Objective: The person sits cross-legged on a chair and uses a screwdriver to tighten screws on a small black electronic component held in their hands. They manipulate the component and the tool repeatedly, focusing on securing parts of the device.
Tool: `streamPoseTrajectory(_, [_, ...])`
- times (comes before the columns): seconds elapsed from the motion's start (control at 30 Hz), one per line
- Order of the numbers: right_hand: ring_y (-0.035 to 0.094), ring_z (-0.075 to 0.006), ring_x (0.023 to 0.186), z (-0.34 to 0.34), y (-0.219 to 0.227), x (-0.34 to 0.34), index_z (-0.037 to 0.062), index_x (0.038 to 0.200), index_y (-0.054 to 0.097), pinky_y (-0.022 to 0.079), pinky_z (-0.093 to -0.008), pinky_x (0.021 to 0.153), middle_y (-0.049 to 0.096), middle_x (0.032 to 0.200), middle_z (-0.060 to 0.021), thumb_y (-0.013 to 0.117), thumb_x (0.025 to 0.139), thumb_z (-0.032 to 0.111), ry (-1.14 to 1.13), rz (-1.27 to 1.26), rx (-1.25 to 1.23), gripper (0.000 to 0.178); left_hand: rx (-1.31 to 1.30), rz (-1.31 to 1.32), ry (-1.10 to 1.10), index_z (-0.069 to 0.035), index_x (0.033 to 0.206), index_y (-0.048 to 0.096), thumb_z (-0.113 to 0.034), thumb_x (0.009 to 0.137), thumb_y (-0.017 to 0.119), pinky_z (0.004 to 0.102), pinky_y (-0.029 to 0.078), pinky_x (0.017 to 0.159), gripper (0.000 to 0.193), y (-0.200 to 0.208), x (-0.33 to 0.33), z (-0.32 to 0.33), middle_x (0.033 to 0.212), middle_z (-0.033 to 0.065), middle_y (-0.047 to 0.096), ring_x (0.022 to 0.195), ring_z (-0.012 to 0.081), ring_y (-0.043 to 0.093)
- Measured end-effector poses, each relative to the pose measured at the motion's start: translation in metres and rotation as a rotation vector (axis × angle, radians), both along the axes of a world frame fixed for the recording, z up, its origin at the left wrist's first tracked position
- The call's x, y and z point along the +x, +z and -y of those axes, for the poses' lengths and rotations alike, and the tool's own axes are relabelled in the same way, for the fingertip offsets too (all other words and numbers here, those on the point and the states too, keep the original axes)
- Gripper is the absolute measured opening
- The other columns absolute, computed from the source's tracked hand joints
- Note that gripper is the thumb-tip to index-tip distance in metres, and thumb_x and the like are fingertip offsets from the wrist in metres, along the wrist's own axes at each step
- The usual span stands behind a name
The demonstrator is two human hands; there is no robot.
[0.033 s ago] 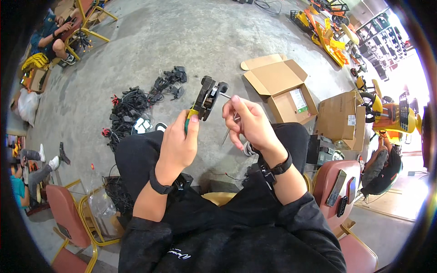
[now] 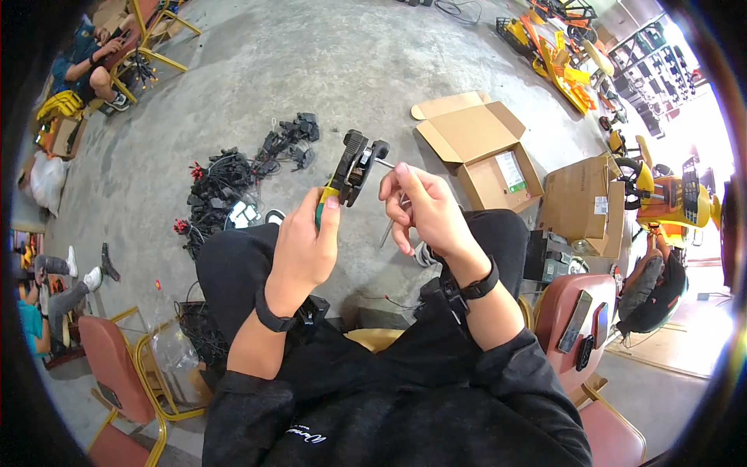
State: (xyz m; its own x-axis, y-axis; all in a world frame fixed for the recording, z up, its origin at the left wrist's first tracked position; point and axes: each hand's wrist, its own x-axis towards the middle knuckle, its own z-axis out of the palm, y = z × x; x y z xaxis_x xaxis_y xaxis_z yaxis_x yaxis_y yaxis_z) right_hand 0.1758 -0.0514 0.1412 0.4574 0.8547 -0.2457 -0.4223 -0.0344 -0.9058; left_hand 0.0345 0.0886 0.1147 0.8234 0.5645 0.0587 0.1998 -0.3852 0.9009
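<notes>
My left hand (image 2: 306,243) grips a black tool-like part (image 2: 352,167) with metal inside and a yellow-and-green lower end. It is held up in front of my knees, and I cannot make out its exact kind. Pinched in my right hand (image 2: 424,204) is a thin metal hex key (image 2: 386,235). One end of it reaches to the rounded black piece at the part's upper right; the other end pokes out below my fingers. Whether the tip sits inside the part or only touches it, I cannot tell.
A heap of black wired modules (image 2: 226,187) lies on the floor to the left. An opened cardboard box (image 2: 498,167) and a taller carton (image 2: 577,204) stand to the right. Chairs (image 2: 117,366) flank me; phones (image 2: 574,321) rest on the right one. Other people sit farther off.
</notes>
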Motion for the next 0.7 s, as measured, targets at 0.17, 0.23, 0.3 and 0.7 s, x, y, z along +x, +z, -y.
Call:
streamPoseTrajectory(0.17, [0.056, -0.0156, 0.039, -0.0017, -0.0032, -0.0018, 0.0001, 0.092, 0.050, 0.041, -0.0257, 0.033, 0.047, 0.057, -0.0016, 0.035, 0.107, 0.036, -0.028, 0.079, -0.046, 0.041, 0.052, -0.045, -0.017, 0.002, 0.099, 0.058, -0.035, 0.103, 0.038, 0.0316, 0.047, 0.065, 0.042, -0.0027, -0.0001, -0.0043, 0.076, 0.0091, 0.061, 0.069, 0.0177, 0.059])
streamPoseTrajectory(0.23, [0.056, -0.0160, 0.040, -0.0017, -0.0035, -0.0024, 0.0002, 0.092, 0.049, 0.042, -0.0260, 0.034, 0.047, 0.058, -0.0019, 0.035, 0.107, 0.035, -0.031, 0.088, -0.049, 0.040, 0.029, -0.054, -0.028, 0.002, 0.098, 0.058, -0.035, 0.103, 0.038, 0.0314, 0.046, 0.064, 0.042, -0.0012, -0.0002, -0.0045, 0.076, 0.0084, 0.061, 0.068, 0.0169, 0.058])
streamPoseTrajectory(0.3, [0.057, -0.0165, 0.040, -0.0015, -0.0013, -0.0030, 0.0003, 0.091, 0.049, 0.043, -0.0264, 0.034, 0.048, 0.058, -0.0023, 0.035, 0.107, 0.034, -0.033, 0.099, -0.053, 0.040, 0.022, -0.058, -0.026, 0.002, 0.097, 0.058, -0.035, 0.103, 0.037, 0.0308, 0.046, 0.064, 0.042, -0.0012, -0.0001, -0.0047, 0.076, 0.0080, 0.060, 0.068, 0.0162, 0.058])
streamPoseTrajectory(0.7, [0.060, -0.0190, 0.044, -0.0016, 0.0033, -0.0101, -0.0007, 0.091, 0.048, 0.049, -0.0288, 0.040, 0.048, 0.060, -0.0033, 0.033, 0.107, 0.031, -0.083, 0.113, -0.096, 0.038, 0.005, -0.041, -0.043, 0.001, 0.095, 0.057, -0.035, 0.103, 0.037, 0.0299, 0.046, 0.063, 0.042, -0.0052, 0.0009, -0.0043, 0.075, 0.0078, 0.059, 0.067, 0.0150, 0.056])
